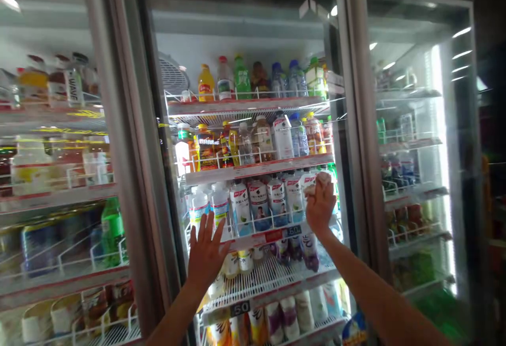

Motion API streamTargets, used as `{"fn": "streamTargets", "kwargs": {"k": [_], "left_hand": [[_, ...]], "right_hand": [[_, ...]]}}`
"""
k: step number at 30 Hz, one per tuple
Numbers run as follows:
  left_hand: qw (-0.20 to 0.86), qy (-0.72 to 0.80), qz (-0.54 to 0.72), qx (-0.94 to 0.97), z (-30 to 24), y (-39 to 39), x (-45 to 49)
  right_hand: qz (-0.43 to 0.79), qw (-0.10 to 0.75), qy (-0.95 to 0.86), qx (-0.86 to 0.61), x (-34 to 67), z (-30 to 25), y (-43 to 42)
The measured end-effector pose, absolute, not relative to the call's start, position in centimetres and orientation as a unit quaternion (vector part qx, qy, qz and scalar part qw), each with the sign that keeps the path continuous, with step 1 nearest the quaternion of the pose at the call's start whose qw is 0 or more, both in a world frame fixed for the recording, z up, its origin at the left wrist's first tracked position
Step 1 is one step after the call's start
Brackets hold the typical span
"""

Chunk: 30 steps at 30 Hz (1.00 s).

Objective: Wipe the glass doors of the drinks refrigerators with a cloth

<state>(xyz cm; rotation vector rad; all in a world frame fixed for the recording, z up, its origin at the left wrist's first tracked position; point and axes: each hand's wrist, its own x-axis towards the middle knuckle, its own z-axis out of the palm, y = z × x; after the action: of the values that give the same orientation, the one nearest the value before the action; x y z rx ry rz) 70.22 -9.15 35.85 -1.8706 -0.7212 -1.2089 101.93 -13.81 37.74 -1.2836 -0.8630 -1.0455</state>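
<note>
My left hand (206, 251) lies flat with its fingers spread against the glass door (253, 40) of the middle cooler, low down and in front of the white-labelled bottles (259, 204). My right hand (319, 206) is raised to the right of it at the same shelf's height. Its fingers are closed round a small pale wad (318, 181), perhaps a cloth, which is pressed to the glass. Behind the glass, wire shelves carry rows of drink bottles (241, 77).
A metal door frame (126, 167) separates a left cooler of bottles and cans (113, 227). To the right stands another glass-doored cooler (411, 140), bright with glare. Price tags (293, 230) sit on the shelf edges. Lower shelves hold purple and white bottles (290, 317).
</note>
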Motion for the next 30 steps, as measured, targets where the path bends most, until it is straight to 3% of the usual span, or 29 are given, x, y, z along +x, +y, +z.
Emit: {"fn": "streamTargets", "kwargs": {"k": [5,6,10,12,14,18,24,26,29,30], "left_hand": [[0.395,-0.303,-0.477,-0.724,35.6,-9.3,70.9],[0.397,-0.305,-0.475,-0.724,35.5,-9.4,70.9],[0.391,-0.33,-0.469,-0.72,36.0,-9.9,71.4],[0.381,-0.349,-0.474,-0.713,36.6,-10.2,72.1],[0.375,-0.358,-0.475,-0.711,37.5,-10.3,73.2],[0.375,-0.362,-0.484,-0.702,38.7,-10.1,75.0],[0.372,-0.371,-0.48,-0.703,40.5,-10.2,75.5],[0.373,-0.372,-0.486,-0.697,41.7,-10.2,75.5],[0.373,-0.369,-0.494,-0.694,43.2,-9.8,75.4],[0.372,-0.366,-0.495,-0.695,43.5,-9.6,75.2]], "right_hand": [[-0.504,0.368,-0.659,-0.419,99.9,35.6,-14.6],[-0.507,0.369,-0.657,-0.418,100.8,35.9,-14.8],[-0.463,0.575,-0.429,-0.521,105.9,39.8,-14.5],[-0.439,0.621,-0.378,-0.529,105.9,41.1,-13.9],[-0.462,0.581,-0.457,-0.491,104.1,40.8,-13.7],[-0.506,0.387,-0.669,-0.382,103.0,40.0,-14.1],[-0.476,0.579,-0.429,-0.504,106.3,44.3,-13.4],[-0.493,0.531,-0.509,-0.465,104.1,43.8,-13.5],[-0.514,0.384,-0.664,-0.383,102.0,42.3,-14.0],[-0.516,0.376,-0.665,-0.389,102.3,42.3,-14.0]]}}
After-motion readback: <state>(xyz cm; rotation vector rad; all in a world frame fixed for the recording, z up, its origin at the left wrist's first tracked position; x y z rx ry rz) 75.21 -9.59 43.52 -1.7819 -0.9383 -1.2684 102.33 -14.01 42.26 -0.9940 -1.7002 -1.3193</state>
